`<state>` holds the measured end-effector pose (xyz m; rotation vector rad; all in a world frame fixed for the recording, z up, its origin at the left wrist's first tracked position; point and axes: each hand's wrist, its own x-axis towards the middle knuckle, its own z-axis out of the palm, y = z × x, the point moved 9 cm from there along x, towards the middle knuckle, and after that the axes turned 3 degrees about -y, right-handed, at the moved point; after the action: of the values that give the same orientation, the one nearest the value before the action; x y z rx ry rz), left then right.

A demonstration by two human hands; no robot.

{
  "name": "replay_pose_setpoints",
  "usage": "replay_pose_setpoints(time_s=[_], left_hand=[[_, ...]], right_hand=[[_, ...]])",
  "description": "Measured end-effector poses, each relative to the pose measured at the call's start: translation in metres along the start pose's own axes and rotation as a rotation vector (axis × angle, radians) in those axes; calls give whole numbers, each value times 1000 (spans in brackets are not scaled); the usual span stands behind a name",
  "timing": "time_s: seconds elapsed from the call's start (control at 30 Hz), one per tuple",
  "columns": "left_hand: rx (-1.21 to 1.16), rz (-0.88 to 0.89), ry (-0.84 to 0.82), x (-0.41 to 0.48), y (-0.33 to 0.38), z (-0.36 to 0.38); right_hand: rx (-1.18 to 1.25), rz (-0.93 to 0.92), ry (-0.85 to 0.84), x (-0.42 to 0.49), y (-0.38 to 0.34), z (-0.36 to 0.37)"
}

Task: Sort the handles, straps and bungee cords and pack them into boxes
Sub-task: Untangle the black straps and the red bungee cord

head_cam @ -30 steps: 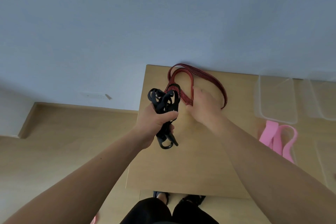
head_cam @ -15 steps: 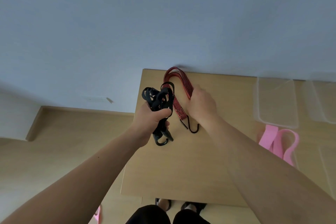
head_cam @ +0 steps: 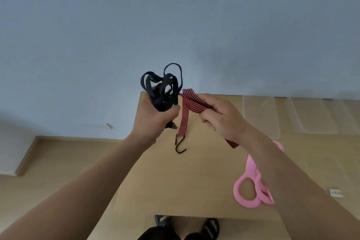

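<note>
While both hands are raised above the table (head_cam: pixel 175 185), two separate holds are recorded. A bundle of black straps (head_cam: pixel 162 87) is clenched in the left hand (head_cam: pixel 153 121), with loops standing above the fist and a dark end showing just below it. The red-striped bungee cord (head_cam: pixel 186 115) is pinched in the right hand (head_cam: pixel 224 118). From that pinch the cord is folded over just beside the left fist, one run drops to a metal hook (head_cam: pixel 180 145) below the grip, and the other end emerges behind the right wrist. Below the right forearm, pink handles (head_cam: pixel 251 187) are laid on the table, and clear boxes (head_cam: pixel 261 115) are seen beyond the right hand.

Risk is judged as follows. The cord's fold lies close against the black loops, so the dangling hook could be caught in them when the hands are parted, and the two kinds would be tangled. As the cord is elastic, a snagged hook could be flicked back toward the hand once released. Loose loops could also be shed from the fist.
</note>
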<state>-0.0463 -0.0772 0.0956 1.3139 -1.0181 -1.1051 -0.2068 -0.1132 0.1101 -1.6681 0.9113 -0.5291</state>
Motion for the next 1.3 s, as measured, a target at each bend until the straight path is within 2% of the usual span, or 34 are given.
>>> replay_pose_setpoints(time_s=[0.07, 0.2, 0.37, 0.43, 0.53, 0.67, 0.77, 0.9, 1.0, 1.1, 1.23, 1.3], left_hand=[[21, 22, -103, -6, 12, 16], [61, -62, -372, -30, 11, 53], [32, -131, -465, -64, 14, 88], [54, -138, -434, -74, 15, 93], [29, -124, -425, -88, 19, 103], [-198, -151, -401, -102, 26, 120], [-361, -260, -399, -114, 23, 137], [-457, -417, -385, -135, 3, 154], [-445, -513, -373, -158, -22, 163], [-377, -610, -460, -186, -43, 180], [-311, -744, -727, -224, -54, 211], [-285, -789, -814, -244, -59, 228]], right_hand=[[30, -34, -67, -19, -18, -5], [221, -121, -191, -49, -49, -11], [370, -202, -220, -78, -62, -20], [354, -209, -160, -89, -57, -30], [325, -121, 11, -105, -31, -52], [188, 47, 248, -140, 12, -53], [209, 72, 239, -176, 28, -22], [384, 19, 201, -223, 29, 13], [356, 128, 232, -250, 41, 35], [277, 226, 407, -280, 60, 39], [586, 228, 555, -332, 76, 45], [652, 246, 640, -361, 84, 45]])
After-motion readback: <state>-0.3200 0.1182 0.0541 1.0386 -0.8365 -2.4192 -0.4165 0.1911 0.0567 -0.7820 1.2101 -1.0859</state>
